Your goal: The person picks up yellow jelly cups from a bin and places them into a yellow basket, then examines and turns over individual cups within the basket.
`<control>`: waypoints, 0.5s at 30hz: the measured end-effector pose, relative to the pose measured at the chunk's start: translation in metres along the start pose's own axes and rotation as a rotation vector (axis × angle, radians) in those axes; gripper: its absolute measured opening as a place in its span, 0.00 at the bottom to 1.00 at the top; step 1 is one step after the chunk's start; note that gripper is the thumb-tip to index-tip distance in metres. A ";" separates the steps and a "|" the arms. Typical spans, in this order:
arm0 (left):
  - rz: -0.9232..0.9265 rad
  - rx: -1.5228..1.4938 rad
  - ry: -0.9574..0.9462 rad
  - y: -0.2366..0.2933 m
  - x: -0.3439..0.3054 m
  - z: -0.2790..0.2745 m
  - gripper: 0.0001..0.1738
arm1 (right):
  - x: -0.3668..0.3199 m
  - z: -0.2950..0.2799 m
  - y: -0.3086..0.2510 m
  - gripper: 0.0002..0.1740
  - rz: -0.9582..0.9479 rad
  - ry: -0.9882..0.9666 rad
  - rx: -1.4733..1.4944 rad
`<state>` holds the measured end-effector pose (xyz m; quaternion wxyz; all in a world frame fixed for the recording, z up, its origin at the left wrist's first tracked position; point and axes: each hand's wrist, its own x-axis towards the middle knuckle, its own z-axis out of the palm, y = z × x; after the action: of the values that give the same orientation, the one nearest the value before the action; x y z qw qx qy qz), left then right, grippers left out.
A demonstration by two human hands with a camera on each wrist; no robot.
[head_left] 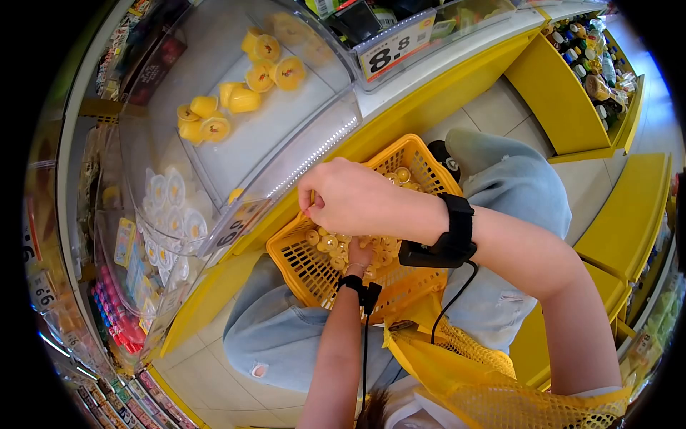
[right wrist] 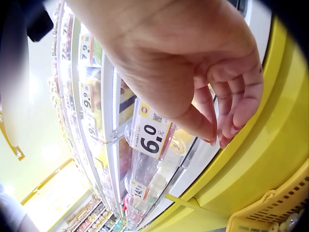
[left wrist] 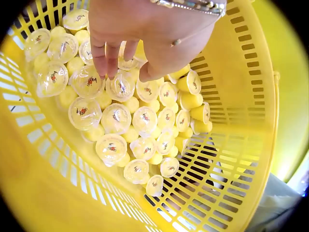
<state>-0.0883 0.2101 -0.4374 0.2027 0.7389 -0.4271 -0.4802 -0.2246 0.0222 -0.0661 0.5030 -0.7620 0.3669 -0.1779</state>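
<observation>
Many small yellow jelly cups (left wrist: 116,118) with printed clear lids lie in a yellow plastic basket (left wrist: 256,96). My left hand (left wrist: 145,38) reaches down into the basket. Its fingers and thumb are spread apart over the cups, fingertips right at the lids. In the head view, my right hand (head_left: 350,189) is raised over the basket's far side, beside the shelf edge. Its fingers are curled, and in the right wrist view the thumb tip (right wrist: 207,137) comes close to the fingertips, with no item showing between them.
A clear display bin (head_left: 286,154) behind the basket holds several yellow jelly cups (head_left: 246,96) and white-lidded cups (head_left: 175,207). Price tags (right wrist: 152,135) line the shelf front. Jeans-clad legs (head_left: 493,171) flank the basket. A yellow crate of bottles (head_left: 593,64) stands at right.
</observation>
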 end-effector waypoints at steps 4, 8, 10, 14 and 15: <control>-0.175 -0.379 0.107 0.026 -0.011 -0.001 0.36 | 0.001 0.001 0.000 0.07 0.011 0.005 -0.012; -0.250 -0.344 0.082 -0.014 0.009 -0.002 0.36 | 0.000 0.003 0.003 0.07 -0.038 0.037 -0.020; -0.223 -0.298 0.094 -0.020 0.012 -0.003 0.35 | 0.000 0.003 0.004 0.07 -0.043 0.041 -0.023; -0.129 -0.202 0.077 -0.016 0.010 -0.010 0.34 | 0.000 0.002 0.003 0.06 -0.006 0.006 0.001; -0.139 -0.153 0.114 -0.022 0.012 -0.008 0.33 | 0.000 0.003 0.004 0.06 -0.022 0.024 -0.011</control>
<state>-0.0694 0.2116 -0.4556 0.2484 0.7752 -0.3246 -0.4817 -0.2240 0.0230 -0.0708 0.4922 -0.7666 0.3657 -0.1905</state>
